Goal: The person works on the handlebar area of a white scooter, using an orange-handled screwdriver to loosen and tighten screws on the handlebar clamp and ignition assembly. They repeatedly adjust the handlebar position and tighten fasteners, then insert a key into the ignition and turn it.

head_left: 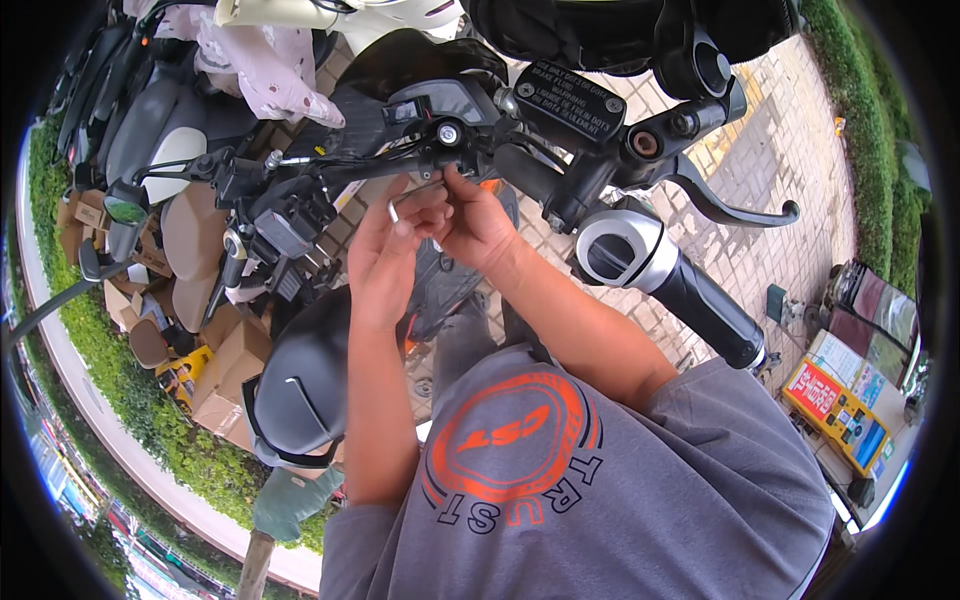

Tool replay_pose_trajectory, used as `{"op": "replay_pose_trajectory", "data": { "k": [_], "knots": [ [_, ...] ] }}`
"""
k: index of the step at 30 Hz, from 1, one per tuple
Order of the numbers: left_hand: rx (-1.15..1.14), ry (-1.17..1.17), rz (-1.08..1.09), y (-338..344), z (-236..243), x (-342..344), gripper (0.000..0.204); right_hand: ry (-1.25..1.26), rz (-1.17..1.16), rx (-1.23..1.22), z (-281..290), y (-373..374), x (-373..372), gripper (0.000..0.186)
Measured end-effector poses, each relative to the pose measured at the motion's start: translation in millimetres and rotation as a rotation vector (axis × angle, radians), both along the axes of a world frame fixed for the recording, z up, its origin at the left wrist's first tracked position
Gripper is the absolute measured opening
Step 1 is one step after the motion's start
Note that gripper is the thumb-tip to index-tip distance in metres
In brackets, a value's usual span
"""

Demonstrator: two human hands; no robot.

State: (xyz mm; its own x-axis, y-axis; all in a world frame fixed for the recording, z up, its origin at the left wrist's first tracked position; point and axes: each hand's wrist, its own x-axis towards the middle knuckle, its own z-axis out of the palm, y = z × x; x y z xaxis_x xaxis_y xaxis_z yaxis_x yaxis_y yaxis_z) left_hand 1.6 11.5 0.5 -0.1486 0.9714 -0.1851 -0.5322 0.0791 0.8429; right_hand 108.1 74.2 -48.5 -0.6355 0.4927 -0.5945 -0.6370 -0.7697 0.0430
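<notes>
My left hand [390, 255] is curled round a thin, bent metal hex key [395, 208], just below the black scooter handlebar mount [450, 155] with a silver key lock on top. Close beside it, my right hand [470, 220] reaches up to the underside of that mount, thumb and fingers bent at the key's far end. Whether those fingers grip the key or the mount is hard to tell. A black brake reservoir [570, 100], a curved brake lever [730, 205] and a loose-angled grip with silver collar [700, 305] sit to the right.
Parked scooters [180, 130], one draped in pink cloth [260, 50], and cardboard boxes [230, 370] crowd the left. A black rounded case [300, 390] is by my left forearm. A cluttered small table [870, 380] stands on the brick paving at right, beside a hedge [865, 150].
</notes>
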Motion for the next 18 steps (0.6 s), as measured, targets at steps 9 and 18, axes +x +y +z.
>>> {"op": "replay_pose_trajectory", "data": {
  "k": [9,18],
  "knots": [
    [-0.557,0.256,0.138,27.4,7.0,-0.3,0.029,0.256,-0.010,0.101,-37.5,-2.0,7.2,0.028],
    [-0.059,-0.604,0.315,19.3,5.5,37.4,0.032,0.391,0.072,0.006,-4.6,8.2,13.7,0.030]
  ]
}}
